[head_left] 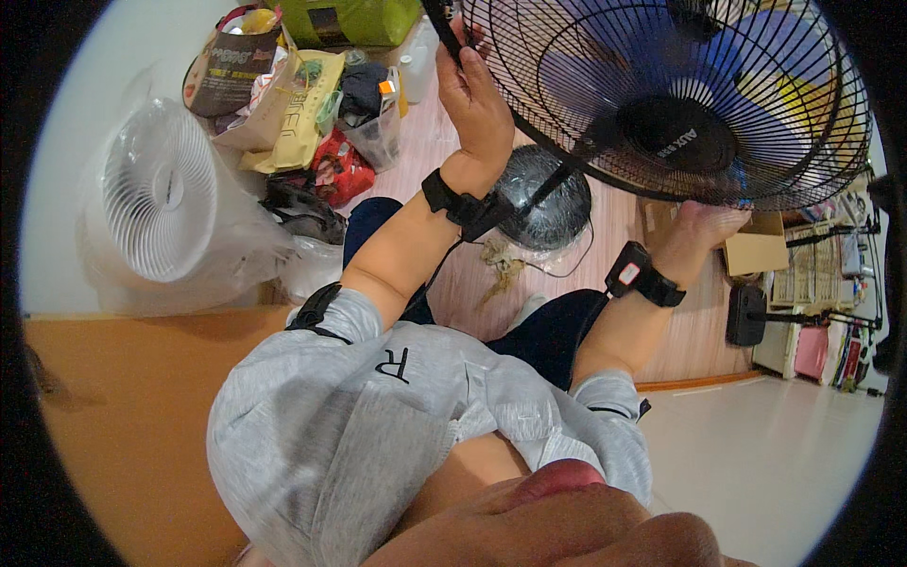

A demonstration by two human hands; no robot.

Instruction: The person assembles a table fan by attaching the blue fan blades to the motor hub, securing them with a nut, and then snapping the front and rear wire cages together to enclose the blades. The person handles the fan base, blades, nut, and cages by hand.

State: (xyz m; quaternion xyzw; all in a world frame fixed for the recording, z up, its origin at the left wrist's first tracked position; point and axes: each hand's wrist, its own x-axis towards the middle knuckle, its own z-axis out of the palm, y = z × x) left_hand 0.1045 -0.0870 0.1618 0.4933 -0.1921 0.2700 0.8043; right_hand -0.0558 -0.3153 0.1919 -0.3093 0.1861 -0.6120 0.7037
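A black standing fan (678, 137) with a round wire guard fills the upper right, its blades bluish behind the wires. My left hand (477, 104) is raised at the guard's left edge, its fingers curled round the rim and partly hidden. Lower down on the right, my right hand (707, 225) grips the bottom edge of the guard, with the fingertips largely out of sight. A black pole runs down from the fan to its round base (543, 203), which is covered in clear plastic on the floor.
At the left stands a white round fan (159, 189) in clear plastic. Bags and packages, among them a yellow packet (307, 109) and a red bag (342, 168), crowd the upper left. An open cardboard box (756, 248) and a shelf rack (817, 269) are at the right.
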